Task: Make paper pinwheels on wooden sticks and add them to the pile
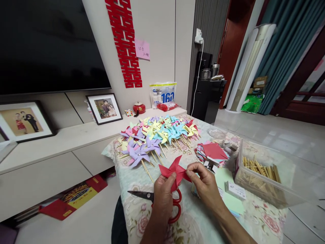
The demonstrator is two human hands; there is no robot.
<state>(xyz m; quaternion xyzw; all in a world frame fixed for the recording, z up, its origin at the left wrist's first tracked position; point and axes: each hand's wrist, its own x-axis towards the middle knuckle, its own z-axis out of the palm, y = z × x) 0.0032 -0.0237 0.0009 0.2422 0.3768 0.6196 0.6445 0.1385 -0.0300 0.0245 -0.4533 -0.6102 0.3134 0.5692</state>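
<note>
A red paper pinwheel (175,169) is held up over the table between my two hands. My left hand (164,189) grips it from the near side, thumb pressed on its centre. The fingertips of my right hand (204,181) pinch the pinwheel's right edge. Any small part inside that pinch is too small to make out. Under my left hand, a pair of scissors (177,210) with red handles and dark blades lies on the flowered cloth. Beyond my hands, many finished pinwheels (152,142) in purple, yellow, blue and pink lie heaped on their wooden sticks.
To the right are a stack of coloured paper squares (214,151), a small white box (235,190) and a clear plastic bin (261,184) of wooden sticks. A round clear container (217,133) stands behind the paper. Framed photos (104,108) line the white cabinet (48,145) at left.
</note>
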